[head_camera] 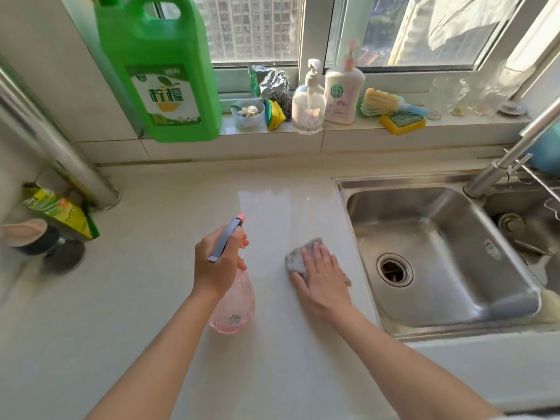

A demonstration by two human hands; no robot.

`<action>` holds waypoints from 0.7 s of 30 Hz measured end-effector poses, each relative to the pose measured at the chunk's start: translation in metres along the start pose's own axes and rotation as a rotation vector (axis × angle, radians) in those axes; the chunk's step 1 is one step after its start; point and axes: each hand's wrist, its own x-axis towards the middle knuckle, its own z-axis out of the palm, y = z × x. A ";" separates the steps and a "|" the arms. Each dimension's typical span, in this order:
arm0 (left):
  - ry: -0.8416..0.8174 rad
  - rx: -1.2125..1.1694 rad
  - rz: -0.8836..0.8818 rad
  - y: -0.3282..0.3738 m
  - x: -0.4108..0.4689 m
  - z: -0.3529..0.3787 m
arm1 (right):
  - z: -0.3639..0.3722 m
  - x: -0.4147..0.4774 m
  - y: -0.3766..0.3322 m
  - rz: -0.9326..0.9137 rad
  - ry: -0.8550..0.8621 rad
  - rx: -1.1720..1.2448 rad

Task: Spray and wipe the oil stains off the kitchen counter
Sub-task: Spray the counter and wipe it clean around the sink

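Left hand point(216, 268) grips the spray bottle point(231, 307), nozzle aimed ahead at the bench point(151, 298); right hand point(321, 277) lies flat, pressing the cloth point(298, 257) to wipe.

On your windowsill point(363, 125) stand a green detergent jug point(157, 71), a clear pump bottle point(307, 109), a Dettol bottle point(342, 95) and a yellow sponge point(403, 123) — the steel sink point(439, 253) lies at your right.

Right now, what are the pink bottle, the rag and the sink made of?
The bottle looks like see-through pink plastic, smooth and glossy. The rag seems to be soft grey cloth, fuzzy and dull, pressed flat under the right hand. The sink is probably stainless steel: silvery, brushed, reflecting light.
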 end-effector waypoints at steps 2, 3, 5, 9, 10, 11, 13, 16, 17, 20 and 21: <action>0.021 -0.001 -0.020 -0.002 -0.005 -0.008 | 0.007 -0.012 -0.023 -0.087 -0.036 -0.003; 0.032 0.002 -0.026 -0.004 -0.007 -0.010 | 0.012 -0.020 -0.033 -0.137 -0.039 -0.019; 0.060 0.013 -0.028 -0.005 -0.012 -0.014 | 0.027 -0.042 -0.050 -0.220 -0.044 -0.069; 0.119 0.025 -0.032 -0.003 -0.027 -0.018 | 0.033 -0.079 -0.043 -0.326 -0.188 -0.094; 0.136 0.020 -0.038 -0.003 -0.035 -0.018 | 0.027 -0.084 -0.030 -0.330 -0.183 -0.085; 0.147 0.023 -0.043 -0.002 -0.040 -0.019 | 0.023 -0.085 -0.015 -0.330 -0.166 -0.070; 0.164 0.034 -0.049 -0.002 -0.057 -0.018 | 0.015 -0.088 0.019 -0.296 -0.093 -0.047; 0.171 0.045 -0.051 -0.003 -0.079 -0.018 | 0.005 -0.088 0.055 -0.129 -0.006 -0.063; 0.176 0.051 -0.055 -0.004 -0.087 -0.017 | 0.005 -0.088 0.060 -0.055 0.010 -0.025; 0.197 0.064 -0.064 -0.007 -0.114 -0.014 | 0.010 -0.095 0.054 0.147 0.082 0.059; 0.203 0.075 -0.065 -0.009 -0.122 -0.014 | 0.012 -0.098 0.048 0.173 0.088 0.036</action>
